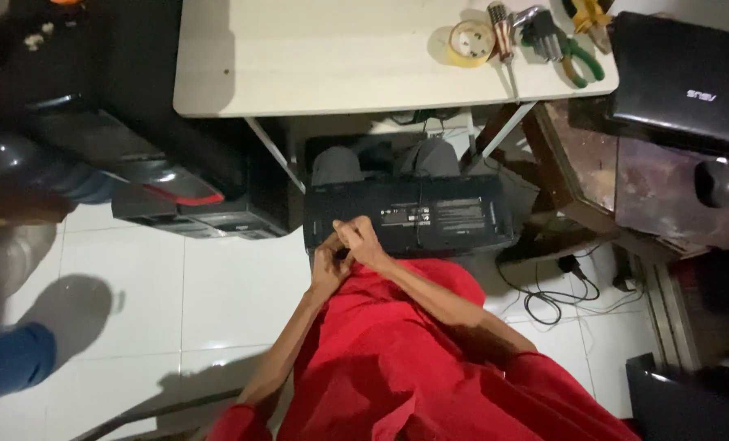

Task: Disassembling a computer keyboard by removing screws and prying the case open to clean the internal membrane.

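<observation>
Two hands meet at the near left edge of a black laptop, which lies upside down across the lap, underside labels facing up. Left hand is curled at that edge; can't tell if it actually pinches anything. Right hand lies over it, fingers bent, touching the laptop; grip unclear too. White table stands beyond, carrying a tape roll and pliers. Second laptop sits closed at right. Cables trail on the floor tiles.
</observation>
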